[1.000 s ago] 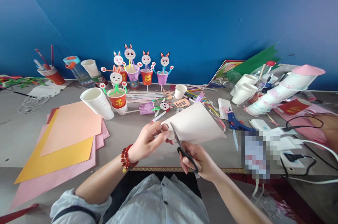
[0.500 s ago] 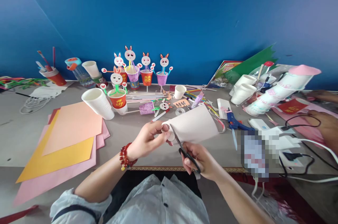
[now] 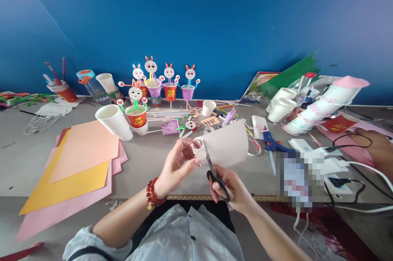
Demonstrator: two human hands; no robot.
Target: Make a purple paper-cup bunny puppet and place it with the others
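My left hand (image 3: 181, 162) has the left end of a sheet of white paper (image 3: 229, 146) in its fingers, the thumb apart at the lower edge. A circle is outlined at that end, beside a rounded cut-out in the edge. With my right hand (image 3: 229, 185) I grip black-handled scissors (image 3: 217, 179) by their loops. The blades point up and away from me, lying across the paper just right of the circle. How far apart the blades are is hard to see. Behind the sheet lies a purple cup with a rabbit head (image 3: 172, 127), tipped on its side.
Rabbit-headed cups (image 3: 136, 116) stand toward the wall, near stacked white paper cups (image 3: 113, 119). Coloured paper (image 3: 82, 150) lies at left. On the right are a blue glue gun (image 3: 274, 143), a power strip (image 3: 337, 185), a cup tower (image 3: 325, 105) and another person's hand (image 3: 376, 148).
The paper's left end has turned to show the drawn circle more fully. My left hand has shifted and its thumb has spread from the fingers. The scissors have moved slightly left.
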